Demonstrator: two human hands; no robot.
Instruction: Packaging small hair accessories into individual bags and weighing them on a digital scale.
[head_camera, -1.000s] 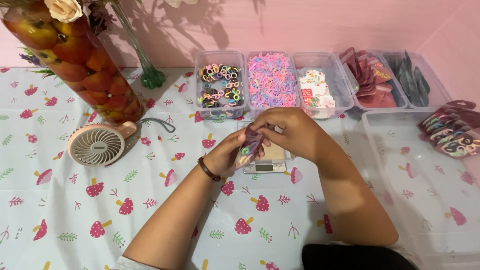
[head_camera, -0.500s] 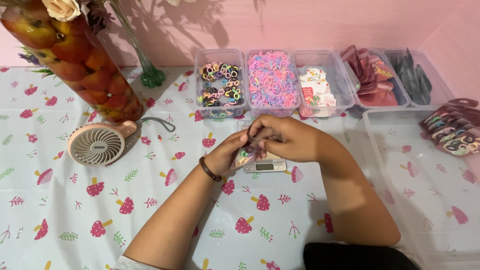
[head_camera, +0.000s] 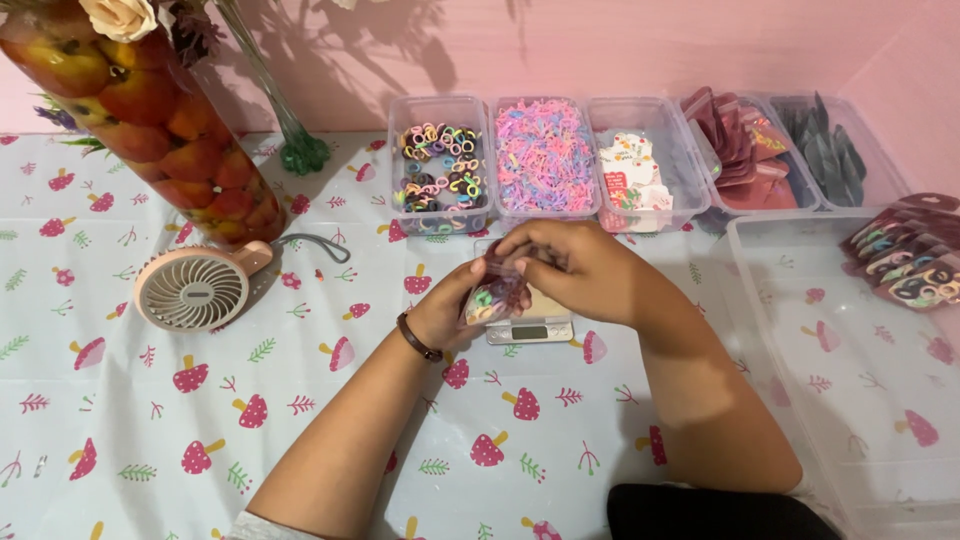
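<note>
- A small clear plastic pouch (head_camera: 493, 298) filled with tiny coloured hair elastics is held just above the small digital kitchen scale (head_camera: 530, 322), which serves as the landmark here
- The left hand (head_camera: 447, 315) is closed around the pouch's lower part from the side nearer the person, a dark bracelet (head_camera: 417, 338) being worn at its wrist
- The right hand (head_camera: 567, 268) is curled over the pouch's top edge, fingers pinched together there; whether the mouth is being pressed shut cannot be told, as the fingers hide it
- The pouch is judged very light, soft and floppy, with thin film that is likely slippery; its loose contents would shift and bulge under pressure
- A hold at the top strip with fingertips, with the belly cradled from below, is judged the safest grip; nothing in it looks fragile
- Just behind the scale, a row of clear bins is set: one with coloured hair ties (head_camera: 438, 168), one with pink and purple small elastics (head_camera: 545, 155), one with printed cards (head_camera: 632, 180)
- Well to the left of the scale, a handheld fan (head_camera: 193, 289) lies flat by a tall vase of fruit (head_camera: 150, 120)
- To the right of the scale, a large clear tub (head_camera: 850, 400) holds filled packets (head_camera: 905, 262) at its far edge
</note>
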